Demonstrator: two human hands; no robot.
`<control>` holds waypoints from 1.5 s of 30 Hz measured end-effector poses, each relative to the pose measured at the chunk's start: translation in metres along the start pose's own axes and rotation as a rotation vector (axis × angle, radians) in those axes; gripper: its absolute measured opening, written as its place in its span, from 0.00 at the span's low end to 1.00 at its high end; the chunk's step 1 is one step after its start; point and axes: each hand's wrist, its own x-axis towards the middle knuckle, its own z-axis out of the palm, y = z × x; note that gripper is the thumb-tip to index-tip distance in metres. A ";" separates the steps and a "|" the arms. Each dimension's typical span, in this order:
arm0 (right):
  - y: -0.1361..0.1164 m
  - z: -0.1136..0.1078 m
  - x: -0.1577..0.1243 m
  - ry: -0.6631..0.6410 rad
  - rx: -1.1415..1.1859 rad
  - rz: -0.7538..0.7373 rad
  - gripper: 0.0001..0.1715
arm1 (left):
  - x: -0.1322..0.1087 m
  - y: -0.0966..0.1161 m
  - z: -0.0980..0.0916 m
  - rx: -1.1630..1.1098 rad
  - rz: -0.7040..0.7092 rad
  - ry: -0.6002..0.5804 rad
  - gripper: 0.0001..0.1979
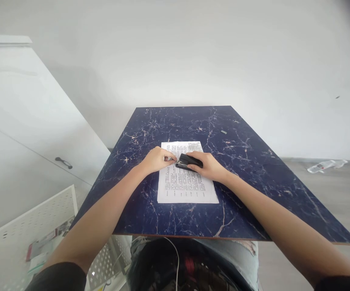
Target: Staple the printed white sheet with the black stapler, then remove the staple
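Note:
Over a printed white sheet or stack of paper [187, 188], my right hand [209, 165] is wrapped round a black stapler [190, 161], whose front points left. The stapler's upper arm stands apart from its base at the front. My left hand [158, 159] is at the left side of the paper, thumb and fingers pinched close to the stapler's front end. What the left fingers hold, if anything, is too small to tell.
A blue marbled table [178, 220] bears the paper, with a small grey piece [224, 131] farther back. A white cabinet [35, 101] and a white perforated basket [20, 222] stand at the left. Clear plastic packaging [325, 166] lies on the floor at right.

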 end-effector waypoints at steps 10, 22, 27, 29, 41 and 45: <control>-0.003 -0.002 0.000 -0.015 -0.001 0.008 0.20 | 0.001 -0.007 -0.003 -0.022 0.021 -0.084 0.10; 0.007 -0.005 -0.001 -0.036 0.016 0.031 0.24 | 0.006 -0.023 0.002 -0.094 0.110 -0.055 0.11; 0.009 -0.002 0.000 -0.025 0.028 0.056 0.25 | 0.014 -0.013 0.021 -0.023 0.084 -0.007 0.13; 0.010 0.001 0.000 -0.011 0.026 0.057 0.25 | 0.016 -0.011 0.025 -0.008 0.089 0.000 0.13; 0.009 0.003 0.002 -0.016 -0.050 0.078 0.17 | 0.017 -0.011 0.032 0.044 0.079 0.034 0.12; 0.003 0.001 0.001 -0.023 -0.071 0.071 0.21 | 0.015 -0.011 0.028 0.025 0.075 0.028 0.09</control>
